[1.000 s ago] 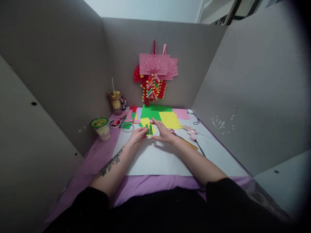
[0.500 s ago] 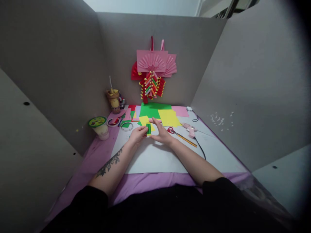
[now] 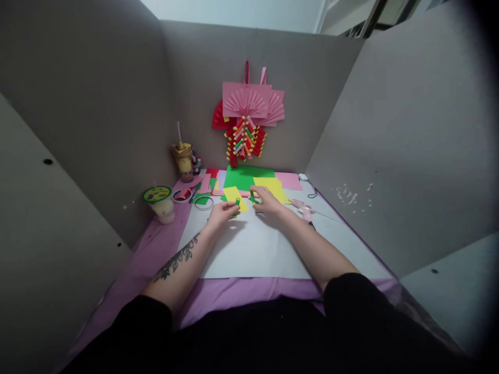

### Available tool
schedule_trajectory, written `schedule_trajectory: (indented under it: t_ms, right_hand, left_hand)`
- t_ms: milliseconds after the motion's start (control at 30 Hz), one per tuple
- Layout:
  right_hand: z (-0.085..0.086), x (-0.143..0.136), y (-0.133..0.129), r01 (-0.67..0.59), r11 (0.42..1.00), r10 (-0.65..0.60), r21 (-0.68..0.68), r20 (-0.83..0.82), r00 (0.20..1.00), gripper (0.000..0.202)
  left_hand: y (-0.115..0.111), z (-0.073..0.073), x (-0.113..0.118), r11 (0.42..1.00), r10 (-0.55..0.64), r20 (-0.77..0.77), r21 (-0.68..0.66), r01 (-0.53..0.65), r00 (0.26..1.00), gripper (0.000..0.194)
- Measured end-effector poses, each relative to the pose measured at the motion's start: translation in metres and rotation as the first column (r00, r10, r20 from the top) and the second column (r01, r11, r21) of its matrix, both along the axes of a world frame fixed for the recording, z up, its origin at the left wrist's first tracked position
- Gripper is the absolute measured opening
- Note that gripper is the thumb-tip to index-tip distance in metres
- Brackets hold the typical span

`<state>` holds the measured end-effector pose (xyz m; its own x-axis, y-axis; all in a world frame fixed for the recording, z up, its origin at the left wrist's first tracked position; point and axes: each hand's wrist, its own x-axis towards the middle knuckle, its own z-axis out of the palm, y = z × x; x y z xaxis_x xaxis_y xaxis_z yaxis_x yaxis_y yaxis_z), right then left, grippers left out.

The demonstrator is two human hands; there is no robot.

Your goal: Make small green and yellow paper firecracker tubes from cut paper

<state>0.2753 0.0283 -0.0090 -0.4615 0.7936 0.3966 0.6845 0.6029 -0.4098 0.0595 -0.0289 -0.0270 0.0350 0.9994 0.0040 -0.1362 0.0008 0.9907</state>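
Note:
My left hand (image 3: 223, 214) pinches a small green paper roll with yellow ends (image 3: 237, 202) between thumb and fingertips, just above the white sheet. A short gap to the right, my right hand (image 3: 267, 200) has its thumb and fingers around another green paper roll (image 3: 253, 197), partly covered by the fingers. Behind the hands lie a narrow yellow paper piece (image 3: 233, 194) and a larger yellow sheet (image 3: 278, 191). My right hand and forearm hide part of the work surface under them.
A pink glue gun (image 3: 307, 212) lies right of my right hand. Leftward are a wire ring (image 3: 204, 203), a tape roll (image 3: 182, 196) and a lidded cup (image 3: 163, 210). Green paper (image 3: 249, 178) lies at the back. Paper firecracker decorations (image 3: 244, 137) hang on the grey partition (image 3: 312, 72).
The green rolls, close together before, are now apart, one in each hand. My right hand has moved right and turned palm down. The scissors and pencil are now hidden by my right arm.

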Motion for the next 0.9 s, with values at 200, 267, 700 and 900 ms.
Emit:
schedule_trajectory:
  t_ms: [200, 267, 700, 900]
  right_hand:
    - [-0.005, -0.011, -0.011, 0.094, 0.986, -0.116, -0.134, -0.168, 0.979, 0.037]
    - [-0.005, -0.023, -0.030, 0.013, 0.959, -0.128, -0.282, -0.393, 0.911, 0.024]
    - [-0.021, -0.054, -0.067, -0.191, 0.866, -0.294, -0.461, -0.781, 0.551, 0.017]
    - [-0.023, -0.051, -0.066, -0.216, 0.871, -0.325, -0.441, -0.847, 0.421, 0.018]
  left_hand:
    - [-0.003, -0.003, -0.004, 0.944, 0.109, -0.438, 0.327, 0.045, 0.892, 0.016]
    - [-0.005, -0.002, -0.006, 0.909, 0.157, -0.545, 0.407, 0.096, 0.824, 0.014]
    - [-0.008, -0.002, -0.006, 0.795, 0.243, -0.748, 0.518, 0.315, 0.617, 0.016]
    - [-0.006, 0.003, -0.003, 0.911, 0.117, -0.535, 0.393, 0.124, 0.836, 0.020]
